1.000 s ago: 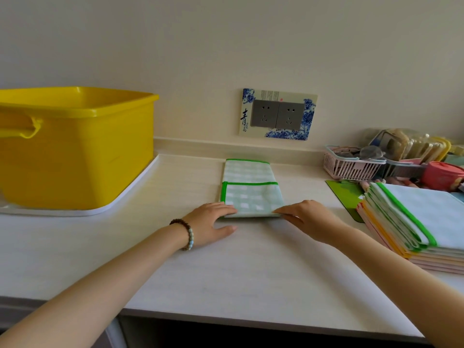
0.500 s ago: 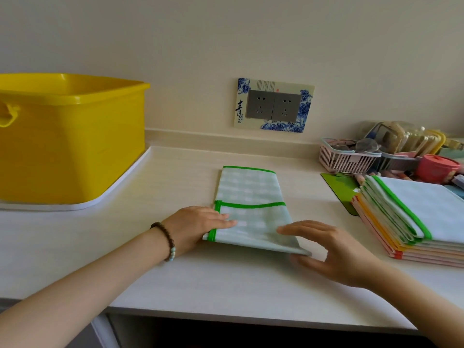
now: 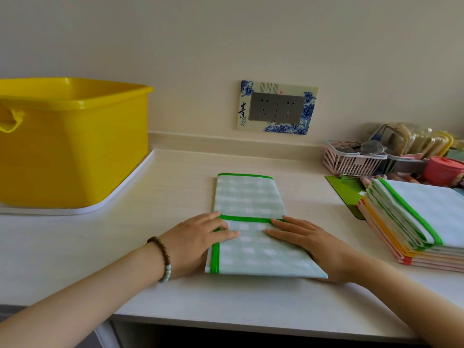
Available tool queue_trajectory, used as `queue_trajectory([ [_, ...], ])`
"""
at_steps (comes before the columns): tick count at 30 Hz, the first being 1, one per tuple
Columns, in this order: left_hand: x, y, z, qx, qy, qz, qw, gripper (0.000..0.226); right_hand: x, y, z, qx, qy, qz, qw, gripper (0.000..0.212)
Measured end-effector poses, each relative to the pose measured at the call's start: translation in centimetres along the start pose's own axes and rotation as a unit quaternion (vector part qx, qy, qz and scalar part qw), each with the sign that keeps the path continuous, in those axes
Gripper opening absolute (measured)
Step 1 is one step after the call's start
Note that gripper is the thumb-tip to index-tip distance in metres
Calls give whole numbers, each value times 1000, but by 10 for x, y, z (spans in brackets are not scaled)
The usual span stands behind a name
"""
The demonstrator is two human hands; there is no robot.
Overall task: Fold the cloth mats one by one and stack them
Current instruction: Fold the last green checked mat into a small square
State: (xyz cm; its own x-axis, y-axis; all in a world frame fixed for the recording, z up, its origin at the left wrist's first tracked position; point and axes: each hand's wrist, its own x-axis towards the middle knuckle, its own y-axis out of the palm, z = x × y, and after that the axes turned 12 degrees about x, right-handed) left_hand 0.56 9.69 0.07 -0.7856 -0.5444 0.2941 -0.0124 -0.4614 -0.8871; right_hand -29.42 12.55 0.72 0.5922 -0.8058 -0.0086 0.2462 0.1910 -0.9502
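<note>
A pale green checked cloth mat with a bright green border lies folded lengthwise on the white counter, its near half doubled over the far half. My left hand lies flat on the near flap's left edge, fingers straight. My right hand lies flat on the flap's right side, fingers pointing left. To the right stands a stack of folded mats with green, yellow and pink edges.
A large yellow plastic tub stands at the left on a white tray. A pink basket, lidded boxes and a green board crowd the back right. A double wall socket is behind the mat.
The mat has slid toward the near edge of the counter. Both hands moved from its near edge onto the top of the folded flap and now lie flat on it.
</note>
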Motion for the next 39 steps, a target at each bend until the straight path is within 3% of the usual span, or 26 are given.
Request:
queue_trajectory([
  [4,6,2,6,-67,-57,114,990,80,1,-7,1,7,20,-21,1000,59],
  [9,19,12,21,-85,-83,123,985,66,8,-9,-10,25,-5,-43,999,65],
  [12,24,14,22,-179,-142,98,968,44,15,-4,-19,98,-1,-108,989,45],
  [14,26,9,24,-260,-218,43,940,31,25,-3,-17,213,61,-200,954,9],
  [17,33,13,30,-297,-301,24,906,35,44,-4,-19,285,150,-253,912,29],
  [19,38,15,33,-333,-322,-4,886,31,52,-6,-18,337,156,-278,886,42],
  [22,45,20,36,-358,-344,-20,868,26,60,-6,-19,385,169,-331,845,33],
  [25,52,25,36,-342,-368,-25,864,34,70,-5,-22,395,206,-361,819,21],
  [28,61,31,38,-316,-400,-8,860,41,80,-5,-28,354,248,-357,828,21],
  [32,71,32,42,-269,-425,53,863,31,86,-13,-31,341,298,-325,830,30],
  [35,76,26,40,-165,-427,105,883,52,89,-18,-30,333,320,-303,834,32],
  [39,81,36,34,-149,-370,59,915,52,93,-18,-30,341,337,-300,825,35],
])
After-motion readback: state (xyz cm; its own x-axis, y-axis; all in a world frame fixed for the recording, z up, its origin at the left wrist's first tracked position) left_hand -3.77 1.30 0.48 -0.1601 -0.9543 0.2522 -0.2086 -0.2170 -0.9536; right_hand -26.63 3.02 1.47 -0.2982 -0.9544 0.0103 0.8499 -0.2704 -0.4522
